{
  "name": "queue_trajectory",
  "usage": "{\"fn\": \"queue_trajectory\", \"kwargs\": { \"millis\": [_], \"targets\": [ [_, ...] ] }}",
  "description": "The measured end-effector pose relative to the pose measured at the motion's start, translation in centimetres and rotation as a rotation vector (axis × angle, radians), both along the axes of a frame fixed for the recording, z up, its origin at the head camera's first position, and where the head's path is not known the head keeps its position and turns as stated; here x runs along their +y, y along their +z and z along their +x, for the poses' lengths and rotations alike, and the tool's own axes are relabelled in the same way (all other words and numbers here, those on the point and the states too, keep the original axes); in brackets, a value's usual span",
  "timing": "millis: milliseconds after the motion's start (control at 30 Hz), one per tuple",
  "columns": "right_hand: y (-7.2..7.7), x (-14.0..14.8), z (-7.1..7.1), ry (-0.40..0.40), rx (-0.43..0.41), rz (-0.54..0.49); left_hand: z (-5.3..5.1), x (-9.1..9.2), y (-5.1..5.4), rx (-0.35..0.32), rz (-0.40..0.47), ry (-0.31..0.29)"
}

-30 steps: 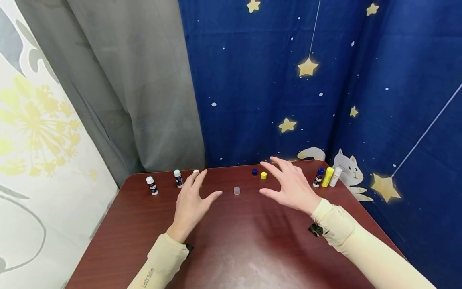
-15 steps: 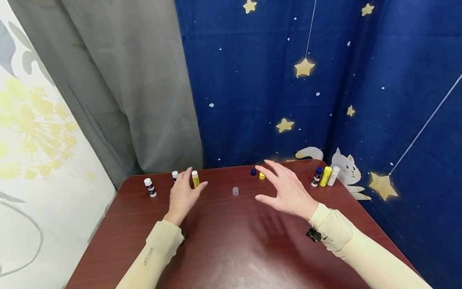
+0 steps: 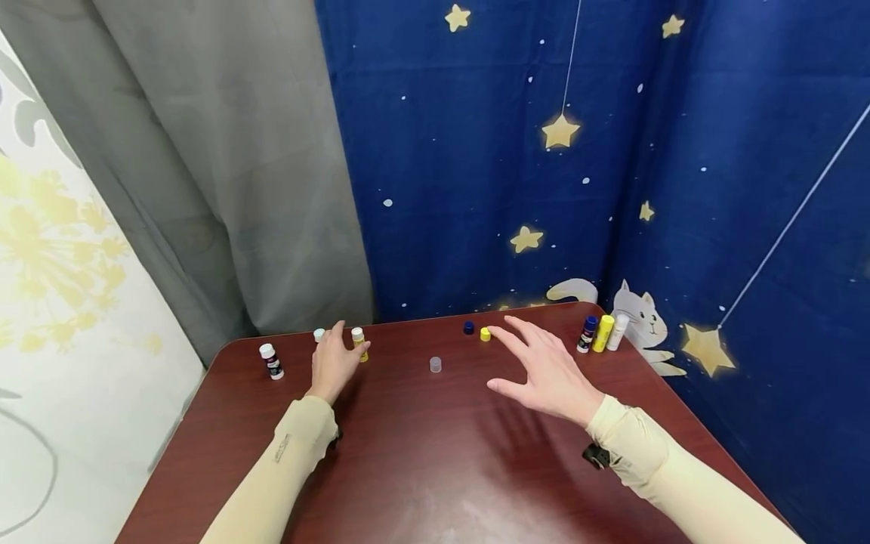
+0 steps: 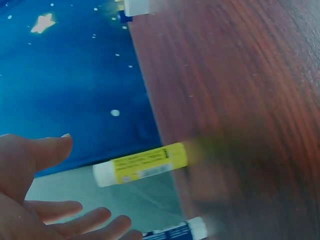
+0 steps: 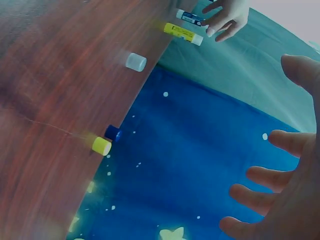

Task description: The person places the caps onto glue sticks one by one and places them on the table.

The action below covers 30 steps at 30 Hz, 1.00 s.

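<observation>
My left hand (image 3: 333,365) hovers with thumb and fingers spread at a yellow glue stick (image 4: 145,164) with a white top, which stands upright near the table's back edge. The left wrist view has the stick beyond the gap between thumb and fingers, with no contact visible. A dark blue glue stick (image 5: 190,18) stands just left of it, mostly hidden by that hand in the head view. My right hand (image 3: 550,374) is held above the table with fingers apart and holds nothing. Nearest to it lies a yellow cap (image 3: 485,334), beside a dark blue cap (image 3: 469,327).
A translucent cap (image 3: 436,365) sits mid-table between the hands. Another dark-labelled glue stick (image 3: 271,361) stands at the far left. At the back right corner stand a blue tube (image 3: 587,335), a yellow tube (image 3: 603,334) and a white tube (image 3: 618,332). Curtains hang behind the table.
My left hand has moved left and lower, to the yellow glue stick, which it hid more at first. The right hand stays nearly in place. The head view has shifted slightly.
</observation>
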State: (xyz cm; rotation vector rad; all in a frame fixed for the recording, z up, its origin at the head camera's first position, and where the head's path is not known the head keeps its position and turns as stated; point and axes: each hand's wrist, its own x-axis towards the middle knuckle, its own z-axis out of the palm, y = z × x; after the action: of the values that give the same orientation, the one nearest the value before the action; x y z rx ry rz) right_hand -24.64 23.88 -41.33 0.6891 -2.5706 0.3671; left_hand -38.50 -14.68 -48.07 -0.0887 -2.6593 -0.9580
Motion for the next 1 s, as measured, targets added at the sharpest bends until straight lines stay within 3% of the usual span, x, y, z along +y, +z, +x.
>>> {"fn": "queue_trajectory", "kwargs": {
  "millis": [367, 733, 1000],
  "targets": [
    [-1.6, 1.5, 1.1, -0.029, -0.026, -0.007, -2.1, -0.5, -2.5, 0.013, 0.029, 0.05],
    [-2.8, 2.5, 1.6, -0.059, -0.052, -0.003, -3.2, -0.1, -3.1, -0.009, 0.076, 0.066],
    [-3.5, 3.1, 2.0, -0.071, -0.068, -0.012, -3.4, 0.5, -2.8, -0.026, 0.114, 0.081]
  ]
}}
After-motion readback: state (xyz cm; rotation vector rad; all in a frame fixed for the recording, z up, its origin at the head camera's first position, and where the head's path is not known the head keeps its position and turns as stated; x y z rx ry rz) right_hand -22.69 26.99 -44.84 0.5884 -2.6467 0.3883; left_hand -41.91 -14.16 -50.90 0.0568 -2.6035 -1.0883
